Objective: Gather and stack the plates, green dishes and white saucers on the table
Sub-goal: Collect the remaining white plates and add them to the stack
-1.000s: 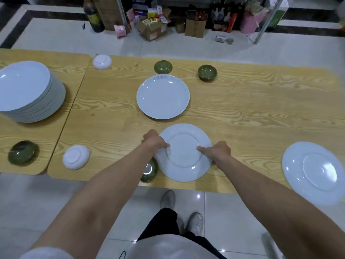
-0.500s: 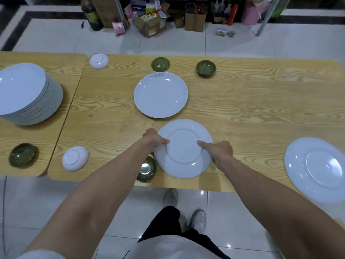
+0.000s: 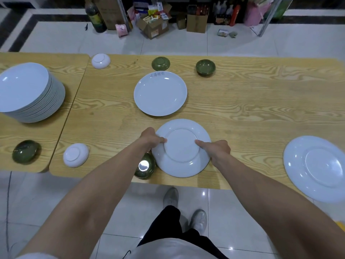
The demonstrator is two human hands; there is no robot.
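Observation:
An upside-down white plate (image 3: 182, 161) lies near the table's front edge. My left hand (image 3: 150, 138) grips its left rim and my right hand (image 3: 217, 149) grips its right rim, thumbs on top. Behind it an upright white plate (image 3: 160, 93) rests on the table. Another upside-down plate (image 3: 317, 168) hangs over the front right edge. A tall stack of plates (image 3: 28, 92) stands at the left. Green dishes sit at the back (image 3: 160, 63) (image 3: 205, 67), at the front left (image 3: 26, 151) and beside my left wrist (image 3: 144, 168). White saucers (image 3: 100, 61) (image 3: 76, 155) lie upside down.
Two wooden tables (image 3: 261, 101) stand side by side with a narrow gap between them. Beyond the far edge, boxes, bottles and a metal post crowd the tiled floor (image 3: 177, 43). My feet are below the front edge.
The view has shifted slightly; both hands keep the same hold on the upside-down plate, which has barely moved.

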